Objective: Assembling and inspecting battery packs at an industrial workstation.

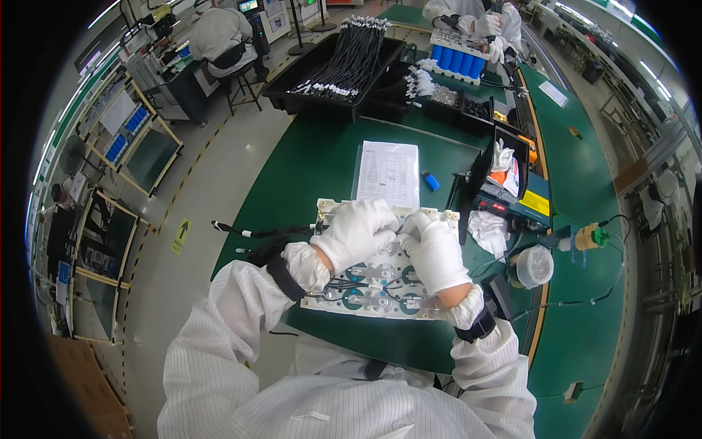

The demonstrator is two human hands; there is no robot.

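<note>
A white battery module plate (pixel 398 311) lies on the green table in front of me, with round cell openings, metal tabs and thin black wires. My left hand (pixel 357 234), in a white glove, is over its far left part with fingers curled in. My right hand (pixel 434 254), also gloved, is close beside it over the far right part, fingers pinched together. Their fingertips nearly meet above the plate; whatever they hold is hidden. A black cable bundle (pixel 274 245) extends left from the plate. Beyond the hands lies a printed sheet (pixel 388 175) in a clear sleeve.
A small blue object (pixel 430 181) lies right of the sheet. A black bin of cables (pixel 395 55) stands at the back. On the right are a power unit (pixel 512 208), a crumpled white cloth (pixel 488 230) and a clear cup (pixel 534 265). A co-worker handles a blue cell pack (pixel 458 60).
</note>
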